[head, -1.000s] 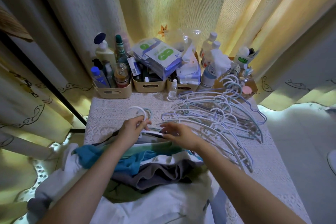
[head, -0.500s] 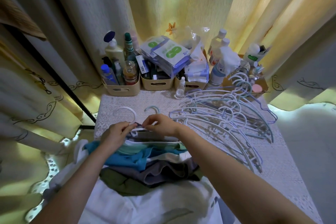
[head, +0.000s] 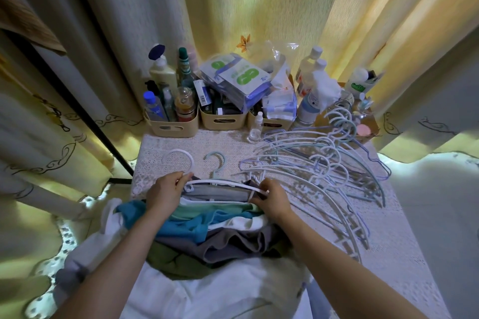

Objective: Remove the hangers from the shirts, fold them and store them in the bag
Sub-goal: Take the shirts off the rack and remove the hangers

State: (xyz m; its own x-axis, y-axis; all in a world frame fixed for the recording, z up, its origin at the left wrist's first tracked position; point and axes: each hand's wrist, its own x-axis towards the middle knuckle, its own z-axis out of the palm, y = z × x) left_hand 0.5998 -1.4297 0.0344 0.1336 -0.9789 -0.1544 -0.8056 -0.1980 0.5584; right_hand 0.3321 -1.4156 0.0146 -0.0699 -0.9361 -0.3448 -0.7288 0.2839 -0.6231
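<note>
**Both hands on a white hanger atop the shirt stack**

Head view: a stack of shirts [head: 207, 225] lies at the near edge of the lace-covered surface [head: 176, 144], just in front of the person. Its layers show as bands of colour: grey on top, then white, pale green, teal blue, white again, darker grey and olive green at the bottom.

A white hanger [head: 223, 183] lies across the top grey shirt [head: 215, 193], with its hook curling up to the left. The left hand [head: 166, 190] grips this hanger at the base of the hook, fingers curled round it. The right hand [head: 273, 199] pinches the right end of the hanger's arm.

A pale green hook [head: 216, 160] sticks out just behind. To the right a pile of bare hangers [head: 324, 171] fans across the surface. Baskets [head: 171, 128] of bottles stand at the back against the curtain [head: 259, 8].
</note>
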